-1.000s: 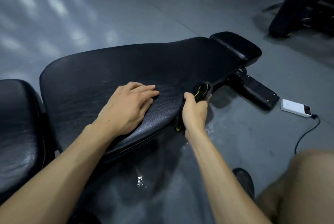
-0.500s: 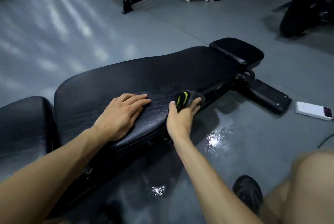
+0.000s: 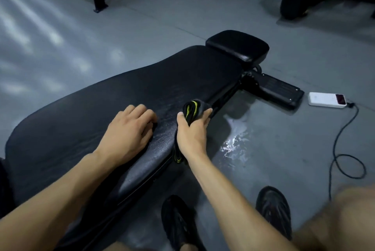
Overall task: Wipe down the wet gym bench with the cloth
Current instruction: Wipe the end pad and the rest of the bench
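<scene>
My right hand (image 3: 191, 133) has its grip closed around the bunched dark cloth (image 3: 195, 108), the one with the yellow-green stripe; thumb on the near side, fingers wrapped over the far side, a tail of it hanging below my wrist. The cloth sits at the worktop's near edge, pressed against the side of the black padded gym bench (image 3: 142, 88). My left hand (image 3: 129, 133) lies palm-down on the pad just beside it, fingers loosely bent and holding nothing, apparently steadying me.

I judge the wiping is mid-way: the vinyl around my hands shows a streaky sheen, while the far stretch toward the head pad (image 3: 237, 50) looks duller, though I cannot tell wet from dry there. Next I would want to bring the cloth up onto the top surface and draw it along with firm pressure.

A puddle (image 3: 233, 141) glistens on the floor beside the bench, near a white power bank (image 3: 326, 99) and its cable (image 3: 341, 143).
</scene>
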### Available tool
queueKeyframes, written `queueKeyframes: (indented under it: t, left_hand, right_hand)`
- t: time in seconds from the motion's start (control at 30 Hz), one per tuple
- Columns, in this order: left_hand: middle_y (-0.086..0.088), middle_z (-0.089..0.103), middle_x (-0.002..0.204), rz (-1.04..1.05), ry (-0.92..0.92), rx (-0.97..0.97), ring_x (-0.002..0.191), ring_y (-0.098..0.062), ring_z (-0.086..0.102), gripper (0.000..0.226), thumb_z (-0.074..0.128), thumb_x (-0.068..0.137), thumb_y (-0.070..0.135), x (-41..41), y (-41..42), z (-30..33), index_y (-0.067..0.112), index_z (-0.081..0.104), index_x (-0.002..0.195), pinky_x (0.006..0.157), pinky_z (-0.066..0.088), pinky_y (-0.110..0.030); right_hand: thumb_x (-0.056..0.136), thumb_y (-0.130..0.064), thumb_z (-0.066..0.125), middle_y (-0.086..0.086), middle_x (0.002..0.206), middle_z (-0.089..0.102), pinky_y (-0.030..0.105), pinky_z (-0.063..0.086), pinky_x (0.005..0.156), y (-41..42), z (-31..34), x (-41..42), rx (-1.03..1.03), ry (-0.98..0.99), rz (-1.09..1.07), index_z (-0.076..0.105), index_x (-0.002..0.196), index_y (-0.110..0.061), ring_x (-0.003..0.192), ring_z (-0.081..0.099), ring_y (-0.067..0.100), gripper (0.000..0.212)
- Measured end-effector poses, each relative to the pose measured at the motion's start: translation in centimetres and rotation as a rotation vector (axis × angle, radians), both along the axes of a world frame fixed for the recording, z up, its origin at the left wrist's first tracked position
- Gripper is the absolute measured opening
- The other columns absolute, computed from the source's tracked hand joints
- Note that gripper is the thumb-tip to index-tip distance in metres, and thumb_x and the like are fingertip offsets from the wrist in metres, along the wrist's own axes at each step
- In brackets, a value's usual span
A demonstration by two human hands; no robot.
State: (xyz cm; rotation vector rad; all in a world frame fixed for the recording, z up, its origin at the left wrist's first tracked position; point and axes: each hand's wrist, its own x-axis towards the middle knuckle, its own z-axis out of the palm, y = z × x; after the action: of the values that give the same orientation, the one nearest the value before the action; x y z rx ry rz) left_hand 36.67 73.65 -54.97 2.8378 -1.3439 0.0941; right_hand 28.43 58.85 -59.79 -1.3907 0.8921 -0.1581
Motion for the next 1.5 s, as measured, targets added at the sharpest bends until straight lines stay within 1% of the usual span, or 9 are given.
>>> queueKeyframes:
  t: [0.13, 0.3, 0.5, 0.63, 0.73, 0.87, 1.07, 1.3, 1.5]
  left_hand:
    - [0.003, 0.058, 0.109, -0.03, -0.033, -0.026, 0.092, -0.023, 0.049, 0.025, 0.044, 0.096, 0.025, -0.5, -0.2, -0.6, 0.023, 0.062, 0.114, 0.076, 0.045, -0.039]
    - [0.005, 0.057, 0.135, -0.066, -0.043, 0.044, 0.116, -0.024, 0.051, 0.042, 0.035, 0.101, 0.034, -1.1, -0.3, -1.3, 0.026, 0.056, 0.137, 0.089, 0.047, -0.038]
    - [0.006, 0.045, 0.157, -0.125, 0.023, 0.187, 0.141, -0.023, 0.043, 0.062, 0.015, 0.1, 0.045, -1.3, -1.0, -0.4, 0.03, 0.043, 0.153, 0.111, 0.036, -0.04]
    - [0.01, 0.045, 0.157, -0.131, 0.038, 0.149, 0.137, -0.021, 0.043, 0.059, 0.019, 0.1, 0.045, -0.8, -1.0, -0.7, 0.036, 0.039, 0.155, 0.11, 0.034, -0.038]
    - [0.011, 0.044, 0.157, -0.163, 0.056, 0.142, 0.134, -0.021, 0.044, 0.055, 0.024, 0.102, 0.042, -0.2, -1.6, -0.9, 0.037, 0.037, 0.155, 0.111, 0.032, -0.037]
    - [0.011, 0.035, 0.164, -0.195, 0.11, 0.149, 0.143, -0.02, 0.038, 0.056, 0.025, 0.102, 0.037, 0.9, -2.7, -1.3, 0.034, 0.032, 0.158, 0.119, 0.027, -0.042]
    - [0.01, 0.028, 0.167, -0.133, 0.141, 0.131, 0.152, -0.018, 0.029, 0.056, 0.021, 0.103, 0.041, 1.8, -6.5, -2.2, 0.034, 0.031, 0.158, 0.124, 0.02, -0.045]
    - [0.008, 0.033, 0.165, -0.059, 0.156, 0.076, 0.15, -0.019, 0.031, 0.058, 0.02, 0.104, 0.043, 3.3, -12.0, -3.6, 0.027, 0.033, 0.158, 0.123, 0.022, -0.039]
    - [0.011, 0.043, 0.158, 0.013, 0.141, 0.038, 0.143, -0.019, 0.038, 0.053, 0.025, 0.103, 0.04, 4.2, -14.8, -4.1, 0.029, 0.044, 0.152, 0.117, 0.028, -0.039]
  right_hand:
    - [0.101, -0.049, 0.052, 0.007, 0.171, -0.01, 0.03, 0.021, 0.117, -0.2, 0.4, -0.3, 0.016, -0.02, 0.001, -0.018, 0.16, -0.018, 0.158, 0.005, 0.019, 0.096]
    - [0.101, -0.047, 0.053, -0.001, 0.171, -0.011, 0.024, 0.018, 0.114, 1.4, -0.9, -2.8, 0.009, -0.136, 0.043, -0.013, 0.161, -0.022, 0.157, 0.011, 0.018, 0.093]
    - [0.099, -0.053, 0.054, -0.003, 0.172, -0.002, 0.033, 0.024, 0.121, 4.0, -0.6, -5.9, 0.019, -0.141, 0.102, -0.014, 0.161, -0.029, 0.155, 0.02, 0.02, 0.095]
    - [0.099, -0.052, 0.054, -0.004, 0.171, -0.006, 0.027, 0.02, 0.122, 4.4, -1.2, -5.4, 0.041, -0.174, 0.06, -0.013, 0.161, -0.027, 0.156, 0.014, 0.014, 0.095]
    - [0.099, -0.052, 0.055, -0.003, 0.171, -0.01, 0.033, 0.014, 0.126, 4.5, -1.9, -4.7, 0.065, -0.227, 0.007, -0.014, 0.161, -0.025, 0.157, 0.005, 0.012, 0.097]
    - [0.1, -0.05, 0.055, 0.01, 0.17, -0.012, 0.029, 0.005, 0.126, 1.2, -2.0, -0.6, 0.107, -0.17, -0.081, -0.013, 0.161, -0.013, 0.157, -0.007, 0.016, 0.098]
    - [0.099, -0.057, 0.049, 0.024, 0.167, -0.01, 0.046, 0.018, 0.123, -11.1, -2.7, 7.1, 0.105, 0.032, -0.243, -0.018, 0.159, -0.009, 0.155, 0.012, 0.038, 0.102]
    - [0.101, -0.049, 0.053, 0.012, 0.17, -0.013, 0.024, 0.01, 0.118, -8.5, -4.0, 4.1, 0.108, -0.076, -0.088, -0.018, 0.159, -0.011, 0.158, 0.002, 0.021, 0.099]
    - [0.098, -0.056, 0.05, 0.021, 0.164, 0.028, 0.042, 0.029, 0.119, -19.7, -5.6, 8.7, 0.112, 0.071, -0.153, -0.006, 0.161, -0.008, 0.148, 0.034, 0.036, 0.097]
